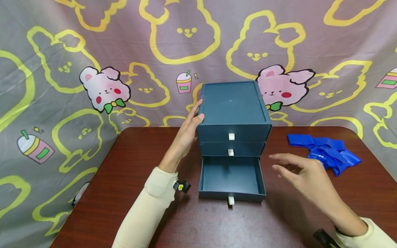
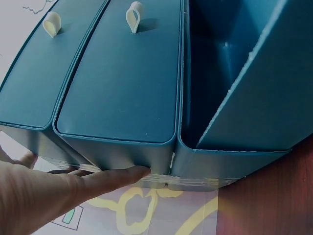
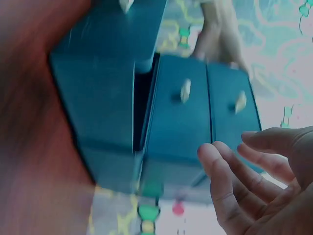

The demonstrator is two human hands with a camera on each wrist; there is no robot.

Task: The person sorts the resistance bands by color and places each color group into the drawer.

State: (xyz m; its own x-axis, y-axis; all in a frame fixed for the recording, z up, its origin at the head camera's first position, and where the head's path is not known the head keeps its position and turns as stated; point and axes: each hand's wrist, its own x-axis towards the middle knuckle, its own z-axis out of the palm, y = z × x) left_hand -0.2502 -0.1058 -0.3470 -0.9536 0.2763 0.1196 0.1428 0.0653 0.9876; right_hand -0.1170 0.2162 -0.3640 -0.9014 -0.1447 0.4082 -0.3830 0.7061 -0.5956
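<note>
A dark teal drawer box [image 1: 234,103] with three stacked drawers stands on the table. Its bottom drawer [image 1: 231,175] is pulled out, and the part in view holds nothing. The upper two drawers are closed; each drawer front has a white loop tab [image 1: 231,136]. My left hand [image 1: 185,134] rests against the box's left side, fingers extended along it, as the left wrist view also shows. To the right of the box, my right hand [image 1: 305,179] hovers with loosely bent fingers, touching nothing. In the right wrist view its fingers [image 3: 222,191] appear apart from the drawer fronts.
A crumpled blue band [image 1: 328,151] lies on the table to the right, behind my right hand. The brown table [image 1: 139,165] backs onto a patterned curtain [image 1: 198,44] with cartoon animals.
</note>
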